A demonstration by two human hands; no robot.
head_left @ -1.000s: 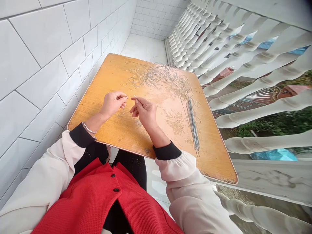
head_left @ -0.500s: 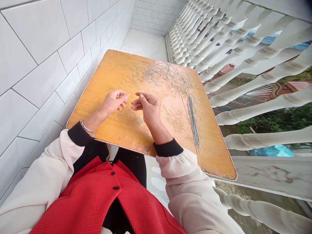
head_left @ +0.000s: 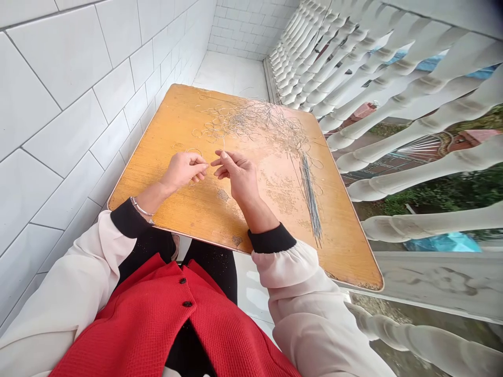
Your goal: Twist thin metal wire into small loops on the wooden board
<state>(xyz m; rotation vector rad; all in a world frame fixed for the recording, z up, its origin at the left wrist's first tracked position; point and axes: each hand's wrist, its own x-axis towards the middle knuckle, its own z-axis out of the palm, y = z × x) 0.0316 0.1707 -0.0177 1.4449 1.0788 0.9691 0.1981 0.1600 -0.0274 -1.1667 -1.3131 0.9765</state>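
Over the middle of the table, my left hand [head_left: 185,168] is closed in a pinch, thumb against fingers. A thin curved wire [head_left: 195,150] shows just above it and seems to be held there. Close by on the right, my right hand [head_left: 238,170] pinches a thin wire between thumb and forefinger, and a short end of it sticks up above the fingertips. The hands are a small gap apart; whether one wire spans them is too fine to make out. Beyond them lies a tangled pile of bent wire loops [head_left: 243,121]. A bundle of straight wires [head_left: 310,196] lies to the right.
The wooden table [head_left: 204,220] has a worn, patchy surface and rounded corners. A white tiled wall [head_left: 70,131] runs along the left. On the right stands a white baluster railing [head_left: 408,170], with greenery and blue sheeting beyond it.
My left fingers have closed from spread to a pinch, and a curved wire now shows above them. My right hand has barely moved. The view has shifted slightly.
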